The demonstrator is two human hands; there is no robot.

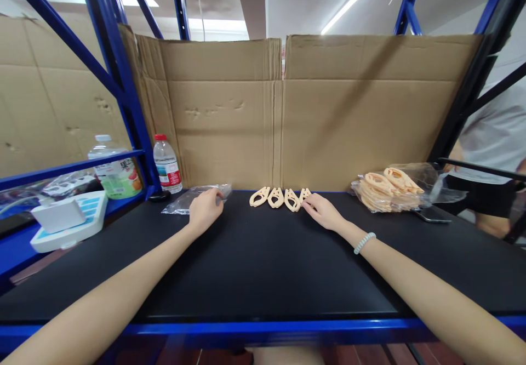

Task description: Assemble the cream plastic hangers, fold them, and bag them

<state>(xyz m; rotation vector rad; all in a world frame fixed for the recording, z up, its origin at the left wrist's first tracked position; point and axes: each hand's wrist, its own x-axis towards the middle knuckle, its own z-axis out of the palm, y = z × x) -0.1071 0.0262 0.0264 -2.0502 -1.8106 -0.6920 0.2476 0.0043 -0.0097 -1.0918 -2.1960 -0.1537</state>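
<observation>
Cream plastic clothes pegs [275,198] lie in a short row at the back middle of the black tabletop. My right hand [322,210] is at the right end of that row, its fingers closed on the rightmost peg [304,194], which they partly cover. On the left, a clear plastic bag [181,203] lies flat near the cardboard. My left hand [206,210] is over the bag's right part with fingers curled in against it; the fingertips are partly hidden.
A clear bag of more pegs [380,190] lies at the back right beside a phone [432,215]. A red-capped water bottle [167,165] stands back left, near a power strip [74,222]. A cardboard wall [230,129] closes the back. Another person [493,140] stands beyond the right frame.
</observation>
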